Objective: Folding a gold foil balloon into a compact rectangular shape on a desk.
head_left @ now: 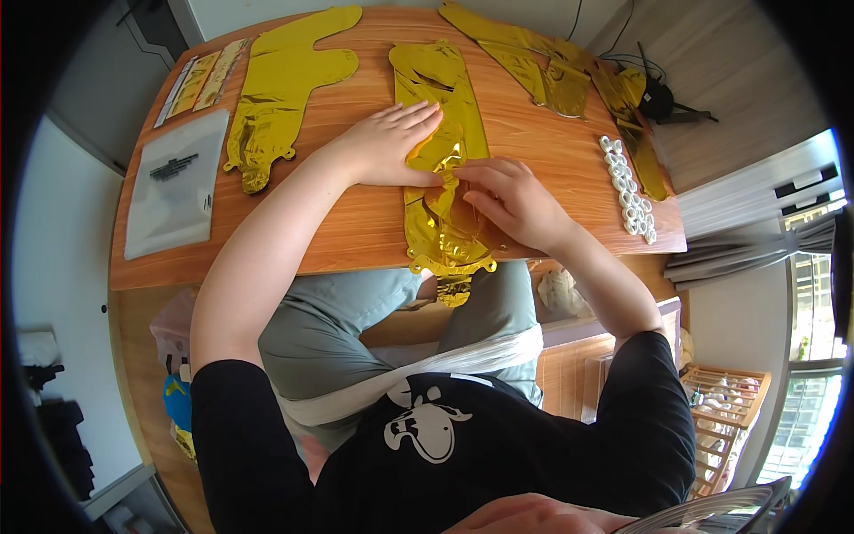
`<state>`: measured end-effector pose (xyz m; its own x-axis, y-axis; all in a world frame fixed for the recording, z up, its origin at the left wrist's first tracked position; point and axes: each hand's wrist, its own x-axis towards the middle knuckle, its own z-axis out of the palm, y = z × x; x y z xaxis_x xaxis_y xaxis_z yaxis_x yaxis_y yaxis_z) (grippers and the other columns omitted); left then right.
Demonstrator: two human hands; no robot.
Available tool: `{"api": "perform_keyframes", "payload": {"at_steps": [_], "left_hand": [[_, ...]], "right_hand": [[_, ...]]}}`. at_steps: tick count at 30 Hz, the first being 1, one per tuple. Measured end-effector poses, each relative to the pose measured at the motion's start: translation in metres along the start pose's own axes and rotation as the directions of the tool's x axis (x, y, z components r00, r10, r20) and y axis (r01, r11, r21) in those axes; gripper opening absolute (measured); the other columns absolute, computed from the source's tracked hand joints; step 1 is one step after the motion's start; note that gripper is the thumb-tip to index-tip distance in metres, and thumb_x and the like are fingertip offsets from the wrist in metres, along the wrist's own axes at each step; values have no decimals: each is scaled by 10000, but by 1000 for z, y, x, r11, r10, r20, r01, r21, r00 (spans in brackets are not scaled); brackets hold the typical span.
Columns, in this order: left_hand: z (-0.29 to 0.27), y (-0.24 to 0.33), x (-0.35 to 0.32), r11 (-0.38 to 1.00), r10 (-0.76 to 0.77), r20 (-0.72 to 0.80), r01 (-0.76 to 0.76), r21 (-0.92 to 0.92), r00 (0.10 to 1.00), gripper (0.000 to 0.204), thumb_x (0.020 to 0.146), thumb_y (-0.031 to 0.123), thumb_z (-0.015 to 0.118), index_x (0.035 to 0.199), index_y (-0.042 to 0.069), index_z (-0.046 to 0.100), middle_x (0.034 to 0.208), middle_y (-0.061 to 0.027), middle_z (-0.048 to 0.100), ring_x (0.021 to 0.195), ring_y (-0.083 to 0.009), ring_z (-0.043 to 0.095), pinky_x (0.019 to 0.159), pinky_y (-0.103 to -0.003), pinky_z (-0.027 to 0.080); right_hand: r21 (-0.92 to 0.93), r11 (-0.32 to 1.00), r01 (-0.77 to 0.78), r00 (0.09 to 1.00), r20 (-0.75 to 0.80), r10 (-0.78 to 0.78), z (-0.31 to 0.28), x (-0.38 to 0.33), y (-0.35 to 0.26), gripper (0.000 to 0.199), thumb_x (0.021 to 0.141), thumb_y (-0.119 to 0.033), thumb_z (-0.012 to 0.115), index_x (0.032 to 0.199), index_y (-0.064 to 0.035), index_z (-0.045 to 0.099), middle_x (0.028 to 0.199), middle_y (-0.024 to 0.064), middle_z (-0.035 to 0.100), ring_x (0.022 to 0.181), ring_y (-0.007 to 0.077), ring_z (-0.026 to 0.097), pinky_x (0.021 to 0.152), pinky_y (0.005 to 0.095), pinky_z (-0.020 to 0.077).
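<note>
A flat gold foil balloon (436, 76) lies lengthwise on the wooden table in front of me. Creases run through its middle, and its narrow, tabbed end hangs over the near edge above my lap. My left hand (387, 147) rests flat on the foil with its fingers stretched out, covering part of the left side. At the right side of the balloon, my right hand (516, 200) has bent fingers and a thumb around a raised fold of foil. Its palm side is partly hidden.
On the left lie another gold foil balloon (285, 84), a clear plastic bag (173, 209) with small dark pieces, and printed sheets (200, 80). More gold foil (525, 53) is at the far right, near a black stand (658, 98). Several white rings (630, 191) line the right side.
</note>
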<state>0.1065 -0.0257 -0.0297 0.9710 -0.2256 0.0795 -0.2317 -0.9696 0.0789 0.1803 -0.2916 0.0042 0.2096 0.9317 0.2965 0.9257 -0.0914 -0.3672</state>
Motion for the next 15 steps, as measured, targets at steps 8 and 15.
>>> {"api": "perform_keyframes", "payload": {"at_steps": [8, 15], "left_hand": [[-4, 2, 1, 1000, -10, 45, 10, -8, 999, 1142, 884, 828, 491, 1639, 29, 182, 1718, -155, 169, 1591, -282, 153, 1301, -399, 147], [-2, 1, 1, 1000, -8, 34, 7, 8, 999, 1138, 882, 831, 484, 1633, 21, 208, 1714, -162, 177, 1590, -286, 158, 1300, -399, 151]], "right_hand": [[-59, 998, -33, 995, -97, 28, 1, 4, 14, 192, 847, -129, 787, 1029, -67, 774, 1013, 96, 754, 1108, 344, 653, 997, 430, 502], [-124, 975, -187, 975, 95, 199, -19, 19, 12, 590, 731, -279, 887, 1275, -130, 716, 1262, 59, 708, 1364, 336, 488, 1159, 474, 363]]}}
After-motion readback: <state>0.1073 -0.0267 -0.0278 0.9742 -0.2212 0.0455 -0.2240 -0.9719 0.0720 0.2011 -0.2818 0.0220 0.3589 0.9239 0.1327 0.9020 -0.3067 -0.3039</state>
